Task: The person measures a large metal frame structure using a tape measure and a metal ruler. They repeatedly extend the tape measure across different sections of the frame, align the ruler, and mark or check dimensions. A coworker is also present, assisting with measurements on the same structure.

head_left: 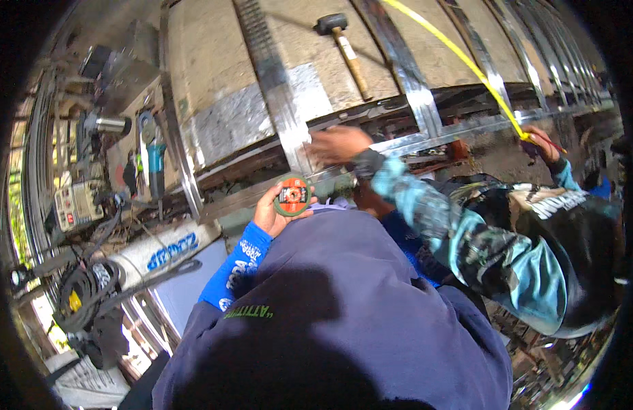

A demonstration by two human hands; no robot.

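My left hand (270,210), in a blue sleeve, holds a round cutting disc (293,196) with an orange-red label and a green rim. The fingers and thumb grip its edge, label side up, just in front of a metal frame (289,130). My right hand (372,201) shows only as a small patch of skin beside my shirt; a co-worker's arm (425,205) crosses over it and hides the fingers. The co-worker's blurred hand (340,145) reaches to the frame's near corner, close to the disc.
A mallet (345,56) lies on the board between the bars. A yellow measuring tape (466,63) stretches across to the co-worker's other hand (543,143). On the left are an angle grinder (154,160), a boxy machine (77,206), a white cylinder (142,258) and coiled cables (84,297).
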